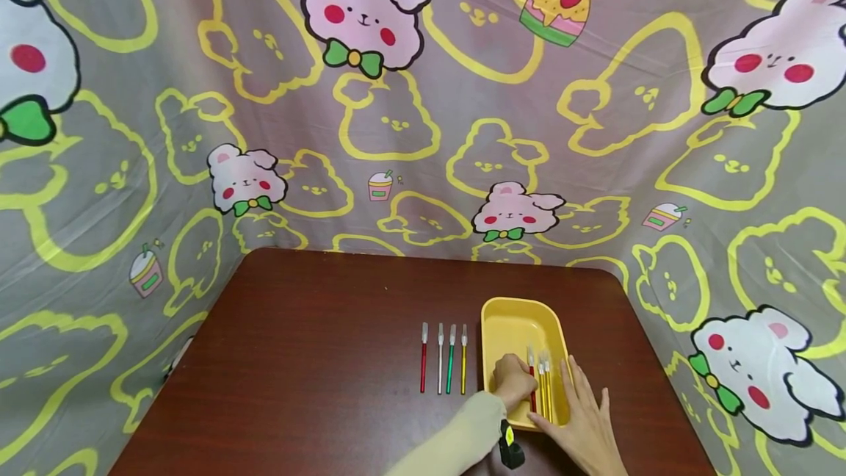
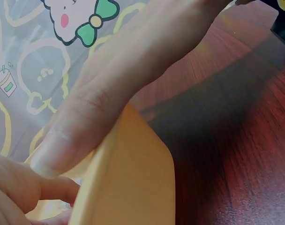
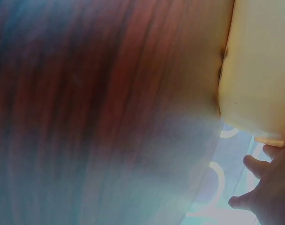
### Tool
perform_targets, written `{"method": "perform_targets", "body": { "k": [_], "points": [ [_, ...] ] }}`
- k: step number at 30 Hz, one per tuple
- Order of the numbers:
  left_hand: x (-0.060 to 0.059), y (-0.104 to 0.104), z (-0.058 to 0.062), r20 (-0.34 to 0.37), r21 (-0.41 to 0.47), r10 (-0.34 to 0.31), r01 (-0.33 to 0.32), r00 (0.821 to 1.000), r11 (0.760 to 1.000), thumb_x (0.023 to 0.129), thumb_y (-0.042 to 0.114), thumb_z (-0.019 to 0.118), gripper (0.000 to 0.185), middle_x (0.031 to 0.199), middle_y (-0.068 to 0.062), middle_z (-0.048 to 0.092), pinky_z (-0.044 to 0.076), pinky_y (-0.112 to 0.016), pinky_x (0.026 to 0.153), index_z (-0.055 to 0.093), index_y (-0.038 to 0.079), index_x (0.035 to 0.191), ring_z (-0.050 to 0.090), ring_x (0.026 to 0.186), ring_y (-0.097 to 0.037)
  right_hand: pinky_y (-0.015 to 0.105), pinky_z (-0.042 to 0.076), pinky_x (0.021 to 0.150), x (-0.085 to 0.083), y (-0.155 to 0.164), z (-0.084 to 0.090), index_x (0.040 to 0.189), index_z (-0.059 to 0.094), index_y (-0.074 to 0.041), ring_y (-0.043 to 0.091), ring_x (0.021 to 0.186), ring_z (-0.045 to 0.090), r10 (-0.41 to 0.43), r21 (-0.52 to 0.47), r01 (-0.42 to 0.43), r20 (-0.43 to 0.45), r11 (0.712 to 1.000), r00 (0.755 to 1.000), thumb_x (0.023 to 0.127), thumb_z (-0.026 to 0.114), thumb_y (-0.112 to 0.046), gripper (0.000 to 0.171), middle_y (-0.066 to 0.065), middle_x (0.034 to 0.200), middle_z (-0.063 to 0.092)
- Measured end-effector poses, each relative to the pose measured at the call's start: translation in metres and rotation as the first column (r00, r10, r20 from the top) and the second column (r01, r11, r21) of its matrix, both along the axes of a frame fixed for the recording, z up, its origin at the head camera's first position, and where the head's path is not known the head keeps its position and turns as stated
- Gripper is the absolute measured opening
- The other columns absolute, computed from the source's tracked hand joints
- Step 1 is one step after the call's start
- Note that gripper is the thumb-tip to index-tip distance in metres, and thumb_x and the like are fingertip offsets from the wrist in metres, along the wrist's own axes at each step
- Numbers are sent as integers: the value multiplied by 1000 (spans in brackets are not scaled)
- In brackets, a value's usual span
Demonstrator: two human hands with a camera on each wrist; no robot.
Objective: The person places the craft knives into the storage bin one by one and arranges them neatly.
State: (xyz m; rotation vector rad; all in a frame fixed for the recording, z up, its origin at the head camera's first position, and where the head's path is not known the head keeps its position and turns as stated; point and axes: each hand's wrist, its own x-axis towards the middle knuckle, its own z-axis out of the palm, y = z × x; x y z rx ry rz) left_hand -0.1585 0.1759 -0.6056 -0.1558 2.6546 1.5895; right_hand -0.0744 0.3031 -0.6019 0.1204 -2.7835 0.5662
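Gripping a slim red pen (image 1: 532, 388), left hand (image 1: 512, 382) inside the glossy yellow tray (image 1: 512, 318).

We cannot see the lower ends of the pens (image 1: 542, 388) in the yellow tray (image 1: 509, 322), since the left hand (image 1: 514, 382) and right hand (image 1: 584, 424) cover them, and which pen the left fingers pinch is too small to tell. In the right wrist view the tabletop (image 3: 100, 108) is a blur, and only fingertips (image 3: 255, 164) show at the corner. The left wrist view cuts the tray off at its lower edge, with fingers hiding the inside.
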Motion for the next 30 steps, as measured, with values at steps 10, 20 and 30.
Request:
{"method": "perform_targets", "body": {
  "k": [10,20,30],
  "points": [
    [2,4,5,-10,-117,15,-16,1000,993,58,0,84,40,54,8,47,35,-29,46,50,20,52,42,52,-14,87,19,104,-1,0,-2,168,23,-6,50,140,42,-10,-2,10,21,1000,1000,78,84,-60,121,22,167,29],
    [6,2,14,-28,-186,-21,15,999,983,59,6,92,47,54,6,46,37,-31,45,48,19,55,43,50,-13,87,21,103,-1,1,-3,167,25,-6,50,138,45,0,-1,0,-7,1000,1000,78,85,-58,120,20,167,30],
    [7,-4,8,-41,-94,-65,61,997,994,61,3,89,39,62,5,48,38,-30,48,52,16,66,45,55,-14,87,20,104,1,1,-3,168,23,-8,50,139,44,-12,7,12,20,1000,1000,79,83,-60,119,20,168,29]
  ]
}}
